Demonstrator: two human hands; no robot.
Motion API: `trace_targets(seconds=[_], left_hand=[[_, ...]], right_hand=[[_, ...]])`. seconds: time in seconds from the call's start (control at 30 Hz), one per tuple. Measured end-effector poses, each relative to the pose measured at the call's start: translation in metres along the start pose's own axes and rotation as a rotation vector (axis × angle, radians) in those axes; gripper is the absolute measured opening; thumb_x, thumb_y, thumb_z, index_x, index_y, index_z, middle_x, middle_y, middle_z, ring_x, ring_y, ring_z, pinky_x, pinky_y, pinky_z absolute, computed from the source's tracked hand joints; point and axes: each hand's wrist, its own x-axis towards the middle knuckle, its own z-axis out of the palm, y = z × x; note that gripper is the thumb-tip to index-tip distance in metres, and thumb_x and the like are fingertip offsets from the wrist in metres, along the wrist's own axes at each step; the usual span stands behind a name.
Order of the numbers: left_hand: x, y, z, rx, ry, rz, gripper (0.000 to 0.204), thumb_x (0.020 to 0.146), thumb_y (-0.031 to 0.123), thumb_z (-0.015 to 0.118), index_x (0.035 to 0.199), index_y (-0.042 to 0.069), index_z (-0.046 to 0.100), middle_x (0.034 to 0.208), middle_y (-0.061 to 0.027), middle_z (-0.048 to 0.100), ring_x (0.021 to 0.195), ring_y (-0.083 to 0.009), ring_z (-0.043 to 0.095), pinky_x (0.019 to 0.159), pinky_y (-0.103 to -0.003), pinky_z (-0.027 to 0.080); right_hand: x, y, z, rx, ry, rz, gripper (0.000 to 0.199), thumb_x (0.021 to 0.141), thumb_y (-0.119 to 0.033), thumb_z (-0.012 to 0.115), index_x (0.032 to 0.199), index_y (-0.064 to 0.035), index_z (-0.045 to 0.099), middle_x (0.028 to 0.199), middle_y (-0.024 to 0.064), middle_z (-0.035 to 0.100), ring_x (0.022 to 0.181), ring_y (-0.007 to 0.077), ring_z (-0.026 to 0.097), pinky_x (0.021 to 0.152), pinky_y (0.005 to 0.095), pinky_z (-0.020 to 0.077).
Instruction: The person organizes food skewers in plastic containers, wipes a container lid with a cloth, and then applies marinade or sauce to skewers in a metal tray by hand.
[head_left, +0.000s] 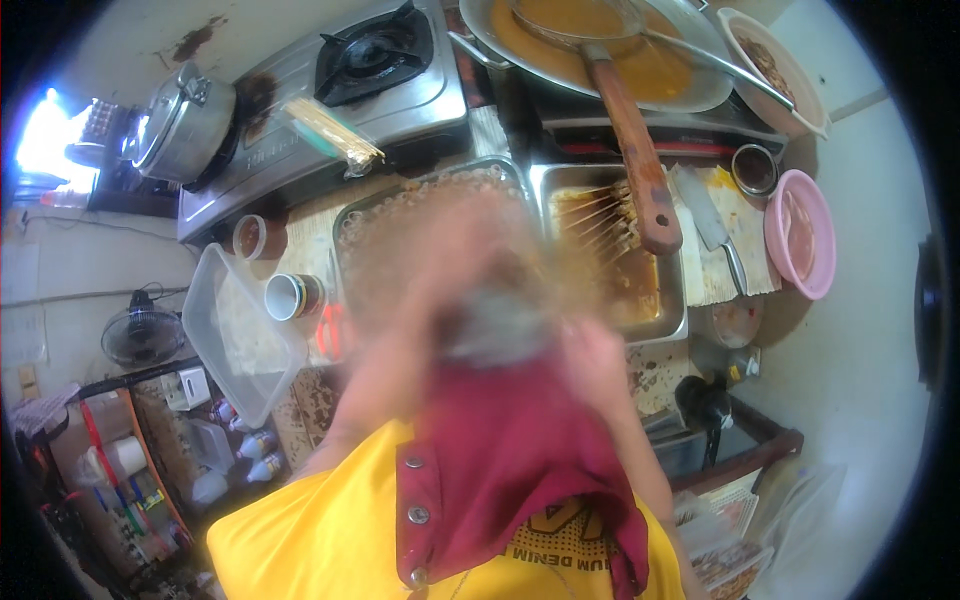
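We are at a cooking table, and both hands are raised close to the camera, so blurred that they smear across the middle of the view. The left hand (400, 330) and the right hand (590, 350) seem gathered on a maroon cloth (510, 450) that hangs down over a yellow shirt (320, 530); we cannot tell whether either is clenched on it or only touching it. We judge the step in hand to be pulling or wiping with that cloth up near the face, not cooking work. Any next move would call for lowering the hands first, since they block our sight of the near table.

Behind the blur lies a metal tray (350, 215) of pale food, and to its right a second tray (660, 300) holding skewers in brown sauce. A wooden-handled strainer (635, 150) reaches from the far wok (710, 85) over that tray. A cleaver (710, 215) rests on a board to the right, beside a pink bowl (800, 235). On the left stand a clear plastic tub (235, 335), a small cup (290, 297), a gas stove (375, 55) and a steel pot (185, 120).
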Motion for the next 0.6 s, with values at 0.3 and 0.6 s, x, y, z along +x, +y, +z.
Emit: trace_targets(seconds=[0.3,0.6], left_hand=[[-0.007,0.009,0.012,-0.149,-0.032,0.051,0.024,0.1,0.017,0.054,0.112,-0.002,0.06,0.107,-0.0174,0.067,0.099,-0.0296,0.069,0.081,-0.034,0.059],[-0.017,0.006,0.019,0.003,-0.068,-0.068,0.017,0.099,0.017,0.056,0.109,0.005,0.063,0.103,-0.0075,0.071,0.098,-0.0179,0.069,0.064,-0.021,0.05]], right_hand=[[-0.002,-0.002,0.002,0.06,-0.002,-0.009,0.016,0.094,-0.007,0.054,0.1,0.0029,0.065,0.078,0.018,0.066,0.07,0.0212,0.067,0.068,0.0322,0.0502],[0.004,0.003,0.005,-0.003,-0.019,0.009,0.019,0.095,-0.011,0.054,0.102,0.0031,0.064,0.078,0.0229,0.064,0.068,0.0272,0.068,0.065,0.0336,0.0496]])
